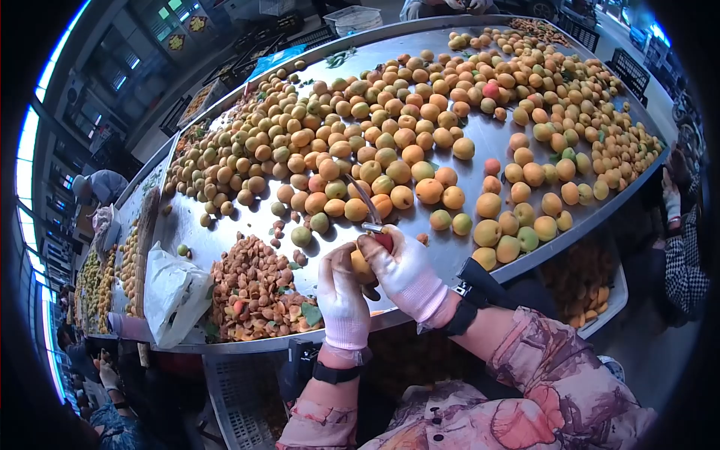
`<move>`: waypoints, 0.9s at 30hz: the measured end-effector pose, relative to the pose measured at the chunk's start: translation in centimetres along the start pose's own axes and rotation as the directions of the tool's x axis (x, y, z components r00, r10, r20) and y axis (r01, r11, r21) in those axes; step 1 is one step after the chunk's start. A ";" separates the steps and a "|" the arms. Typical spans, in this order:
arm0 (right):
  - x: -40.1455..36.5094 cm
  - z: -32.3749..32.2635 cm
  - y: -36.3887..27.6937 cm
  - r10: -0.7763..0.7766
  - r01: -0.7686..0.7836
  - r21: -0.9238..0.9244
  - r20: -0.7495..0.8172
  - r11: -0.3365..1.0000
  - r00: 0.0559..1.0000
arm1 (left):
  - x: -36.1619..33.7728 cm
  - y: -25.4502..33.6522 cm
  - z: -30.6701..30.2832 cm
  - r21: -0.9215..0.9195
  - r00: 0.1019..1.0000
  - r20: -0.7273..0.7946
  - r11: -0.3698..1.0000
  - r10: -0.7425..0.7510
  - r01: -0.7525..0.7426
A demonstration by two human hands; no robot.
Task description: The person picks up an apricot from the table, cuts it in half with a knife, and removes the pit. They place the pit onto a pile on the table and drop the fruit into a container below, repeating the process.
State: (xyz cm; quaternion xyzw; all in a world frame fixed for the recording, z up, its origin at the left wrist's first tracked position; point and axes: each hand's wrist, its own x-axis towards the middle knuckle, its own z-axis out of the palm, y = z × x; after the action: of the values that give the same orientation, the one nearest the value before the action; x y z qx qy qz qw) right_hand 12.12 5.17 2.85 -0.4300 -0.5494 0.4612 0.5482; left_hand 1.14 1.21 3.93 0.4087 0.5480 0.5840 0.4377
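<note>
My left hand [342, 298], in a white glove with stained fingertips, is closed around an apricot [362, 267] near the table's front edge. In my gloved right hand [409, 271] is a knife [365, 198]. Its curved blade points up and away, and its red handle is partly covered by my fingers. Both hands meet at the fruit, whose far side is hidden. Beyond them, many loose apricots [428, 190], orange to greenish, spread over the metal table [465, 171]. Left of my hands lies a heap of brown apricot stones and scraps [253, 283] with some leaves.
A white plastic bag [174, 291] rests at the table's left front. Below the front edge are a crate [232, 394] on the left and a bin [619, 291] with apricot halves on the right. Other people work around the table, including a checked sleeve [686, 262] at right.
</note>
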 end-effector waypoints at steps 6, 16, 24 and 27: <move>0.1 -0.1 -0.5 -0.074 0.086 -0.133 0.094 0.987 0.993 | 0.3 -0.5 0.2 0.047 0.994 -0.090 0.997 -0.055 0.059; -0.4 0.8 -0.1 -0.174 0.175 -0.245 0.028 0.953 0.984 | 0.4 -2.2 1.3 0.044 0.988 -0.116 0.995 0.098 -0.093; -1.2 0.8 -1.0 -0.438 0.483 -0.374 0.203 0.792 0.876 | -0.4 -1.4 -0.4 -0.215 0.990 -0.039 0.969 -0.135 0.124; -1.4 1.3 -1.8 -0.454 0.516 -0.391 0.246 0.762 0.856 | -0.4 -2.5 -1.2 -0.191 0.998 -0.029 0.980 -0.057 0.051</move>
State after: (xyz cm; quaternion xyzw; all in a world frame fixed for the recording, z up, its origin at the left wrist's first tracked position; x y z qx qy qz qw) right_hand 10.92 3.39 4.35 -0.3534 -0.7683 0.1940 0.4972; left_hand 0.27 0.51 1.37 0.3398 0.5080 0.6286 0.4809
